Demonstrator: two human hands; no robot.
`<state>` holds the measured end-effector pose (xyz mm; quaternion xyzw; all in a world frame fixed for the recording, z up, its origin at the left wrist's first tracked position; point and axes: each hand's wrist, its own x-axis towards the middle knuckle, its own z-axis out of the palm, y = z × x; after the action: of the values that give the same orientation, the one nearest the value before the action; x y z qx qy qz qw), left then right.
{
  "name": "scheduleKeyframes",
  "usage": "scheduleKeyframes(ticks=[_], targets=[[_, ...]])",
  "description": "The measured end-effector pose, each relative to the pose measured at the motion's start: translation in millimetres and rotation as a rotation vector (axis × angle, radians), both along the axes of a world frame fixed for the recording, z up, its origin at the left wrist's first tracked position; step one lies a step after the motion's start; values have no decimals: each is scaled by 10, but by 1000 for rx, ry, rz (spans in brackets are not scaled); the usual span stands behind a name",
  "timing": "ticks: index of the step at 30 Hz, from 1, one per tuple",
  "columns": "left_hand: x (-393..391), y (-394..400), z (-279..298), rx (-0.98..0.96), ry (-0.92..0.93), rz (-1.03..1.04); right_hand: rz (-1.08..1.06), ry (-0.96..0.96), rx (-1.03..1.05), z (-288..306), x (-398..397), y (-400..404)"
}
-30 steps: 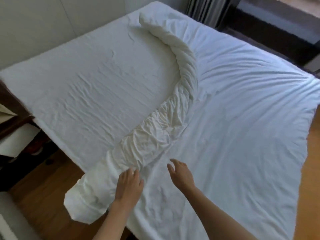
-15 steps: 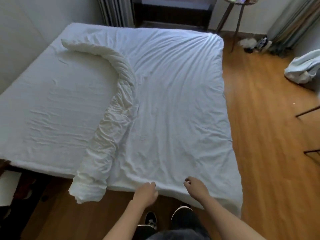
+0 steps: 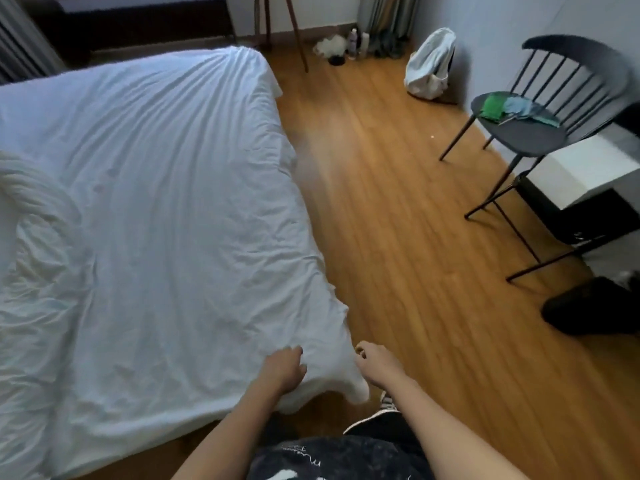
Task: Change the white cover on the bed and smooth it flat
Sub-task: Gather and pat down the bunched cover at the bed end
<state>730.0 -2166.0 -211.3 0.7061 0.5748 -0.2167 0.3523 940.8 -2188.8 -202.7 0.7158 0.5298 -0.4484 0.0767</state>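
Observation:
The white cover (image 3: 166, 209) lies wrinkled over the bed, and its near right corner hangs off toward the floor. A twisted roll of white fabric (image 3: 31, 195) lies along the left side of the bed. My left hand (image 3: 284, 367) rests on the cover just inside that corner, its fingers curled into the cloth. My right hand (image 3: 375, 363) is at the corner's outer edge with curled fingers that pinch the fabric.
Wooden floor (image 3: 398, 220) runs along the bed's right side. A black chair (image 3: 530, 133) with green cloths stands at the right wall, with a white box (image 3: 581, 168) beside it. A white bag (image 3: 429, 64) leans at the far wall. A dark object (image 3: 588, 306) lies on the floor.
I have moved right along the bed's foot from the rolled fabric to the right corner. Both hands shifted with me and now hold the cover at that corner.

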Motion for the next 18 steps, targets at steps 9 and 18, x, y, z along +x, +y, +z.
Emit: scheduleKeyframes(ticks=[9, 18], targets=[[2284, 1038, 43, -88, -36, -99, -42, -115, -60, 57, 2273, 784], [3126, 2860, -210, -113, -61, -63, 63, -147, -172, -96, 3272, 2588]])
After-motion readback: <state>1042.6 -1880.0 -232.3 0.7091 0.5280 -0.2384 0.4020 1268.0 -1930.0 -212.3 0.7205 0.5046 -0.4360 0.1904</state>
